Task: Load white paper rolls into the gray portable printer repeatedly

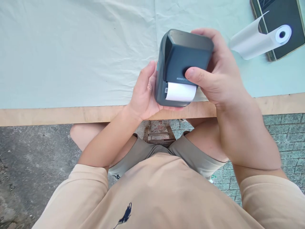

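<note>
Between my two hands is a dark grey label printer [184, 54] with "NIIMBOT" lettering on its lid. A strip of white paper [181, 92] curls out of the slot at its near end. My left hand [146, 90] supports the printer from the left and below, its thumb along the side and its fingers mostly hidden underneath. Wrapped round the right side is my right hand [218, 66], with the thumb pressed on the lid and the other fingers behind. The printer is held up over the table's front edge, slightly tilted.
At the upper right, a partly unrolled white paper roll [252, 39] lies against a dark phone-like device [286, 30]. A pale green cloth [78, 54] covers the table, whose bare wooden edge [59, 115] runs in front of me. A wooden stool [158, 137] shows below.
</note>
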The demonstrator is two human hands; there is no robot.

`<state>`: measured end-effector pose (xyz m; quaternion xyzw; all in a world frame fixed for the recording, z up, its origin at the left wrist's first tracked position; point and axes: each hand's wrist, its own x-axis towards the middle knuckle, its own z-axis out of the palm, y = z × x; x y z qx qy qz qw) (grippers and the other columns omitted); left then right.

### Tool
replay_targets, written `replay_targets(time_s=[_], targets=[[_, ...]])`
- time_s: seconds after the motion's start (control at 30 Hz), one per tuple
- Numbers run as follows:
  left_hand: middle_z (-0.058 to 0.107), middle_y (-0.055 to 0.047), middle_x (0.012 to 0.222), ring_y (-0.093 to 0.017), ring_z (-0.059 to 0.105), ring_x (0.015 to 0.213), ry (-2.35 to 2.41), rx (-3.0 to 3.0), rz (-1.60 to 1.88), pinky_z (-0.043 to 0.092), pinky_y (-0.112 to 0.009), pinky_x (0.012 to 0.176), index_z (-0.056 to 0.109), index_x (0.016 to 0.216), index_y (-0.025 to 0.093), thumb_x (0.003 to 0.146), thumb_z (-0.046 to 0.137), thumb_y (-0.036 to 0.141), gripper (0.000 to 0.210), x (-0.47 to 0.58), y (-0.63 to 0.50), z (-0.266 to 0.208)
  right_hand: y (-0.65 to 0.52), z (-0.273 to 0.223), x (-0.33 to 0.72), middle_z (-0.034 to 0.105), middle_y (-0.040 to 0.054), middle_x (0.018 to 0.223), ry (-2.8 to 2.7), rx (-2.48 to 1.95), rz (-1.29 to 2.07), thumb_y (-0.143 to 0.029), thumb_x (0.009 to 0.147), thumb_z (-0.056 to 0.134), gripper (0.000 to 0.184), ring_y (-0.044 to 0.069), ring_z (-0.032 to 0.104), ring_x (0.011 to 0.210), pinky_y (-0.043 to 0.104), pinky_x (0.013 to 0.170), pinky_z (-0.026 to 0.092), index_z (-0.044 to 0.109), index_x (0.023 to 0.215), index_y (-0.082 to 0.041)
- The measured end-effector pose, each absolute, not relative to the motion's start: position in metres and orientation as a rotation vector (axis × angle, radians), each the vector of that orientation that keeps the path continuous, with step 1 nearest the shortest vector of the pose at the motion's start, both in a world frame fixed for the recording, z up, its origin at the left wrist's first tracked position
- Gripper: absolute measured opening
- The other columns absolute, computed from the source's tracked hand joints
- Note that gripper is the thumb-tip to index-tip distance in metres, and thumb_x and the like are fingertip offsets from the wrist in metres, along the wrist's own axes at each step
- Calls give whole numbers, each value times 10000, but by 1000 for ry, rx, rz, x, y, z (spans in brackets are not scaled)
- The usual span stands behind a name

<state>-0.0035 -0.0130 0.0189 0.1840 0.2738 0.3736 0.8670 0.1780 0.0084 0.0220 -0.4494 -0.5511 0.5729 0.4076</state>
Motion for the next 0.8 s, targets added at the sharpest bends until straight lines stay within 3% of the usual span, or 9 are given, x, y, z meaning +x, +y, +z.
replay_targets(time_s=[0.17,0.37,0.53,0.67,0.8], targets=[[710,-55,1045,-250,740,834,679,333,765,635,-352,530,678,1123,229,1019,288,601,548,-3,-12,19,10,24,178,645,-25,1015,-1512,-1163,1339,-637,714,835,690,160,661,907,312,769,585,498,1241,-344],[718,-56,996,-350,731,1126,769,369,710,662,-428,685,660,1138,217,1014,224,607,597,-4,-10,21,9,25,189,604,8,1281,-1706,-1059,1479,-416,757,843,896,174,629,1164,316,970,572,321,1483,-383],[725,-69,1009,-370,717,1165,794,358,721,667,-453,716,667,1135,213,997,285,614,571,-4,-10,22,11,23,192,613,5,1290,-1735,-1066,1454,-386,735,856,917,181,631,1168,314,960,584,335,1490,-415],[733,-78,1053,-376,722,1117,785,387,731,661,-412,657,667,1101,217,958,387,644,530,-2,-10,21,11,23,193,507,26,1484,-1752,-1142,1195,-437,723,876,836,191,618,1185,293,909,588,441,1435,-379],[728,-69,1062,-340,744,967,744,411,738,639,-381,554,664,1137,229,967,375,641,531,-1,-10,19,2,24,189,639,49,1276,-1819,-1305,1039,-499,817,794,627,220,609,1207,299,887,578,517,1355,-335]])
